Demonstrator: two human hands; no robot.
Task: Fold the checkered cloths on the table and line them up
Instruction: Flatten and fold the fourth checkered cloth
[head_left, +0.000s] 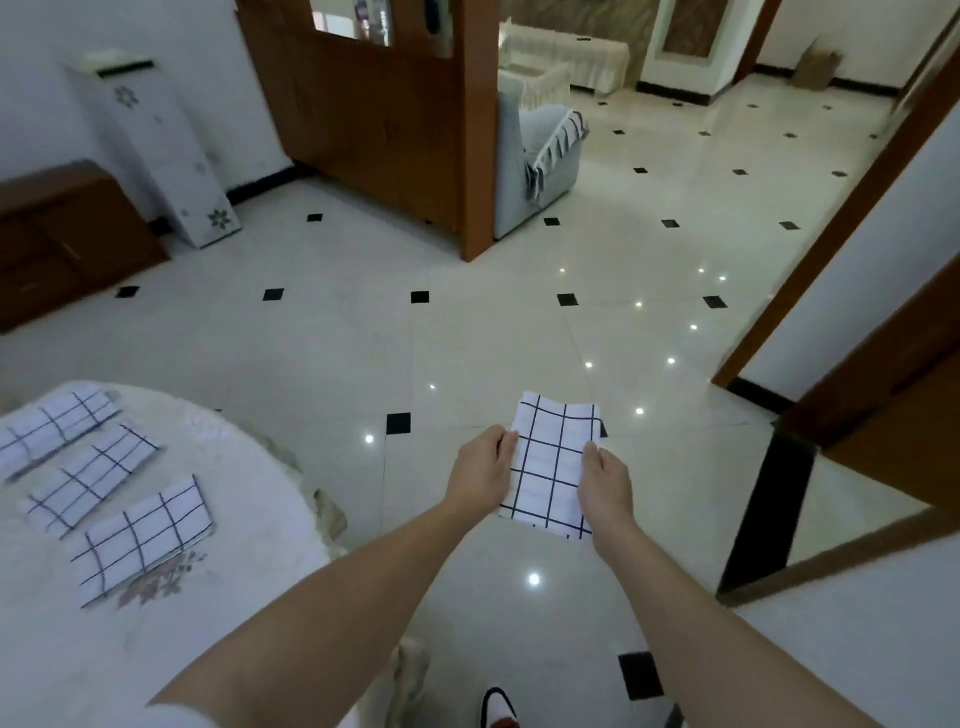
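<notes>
Now folded cloth (553, 462) held between left hand (480, 467), right hand (605, 480).

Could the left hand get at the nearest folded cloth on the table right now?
Probably, though it is busy: the left hand pinches the held cloth along with the right hand. Nothing stands between it and the nearest folded cloth on the table, so the way looks free.

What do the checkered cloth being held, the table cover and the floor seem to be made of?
Checkered cloth: thin, matte woven fabric, possibly cotton; it lies flat in soft folded layers between the left hand and right hand. Table cover: white matte fabric, with a faded flower print and a rumpled edge. Floor: glossy ceramic or stone tile; it mirrors spots of light.
</notes>
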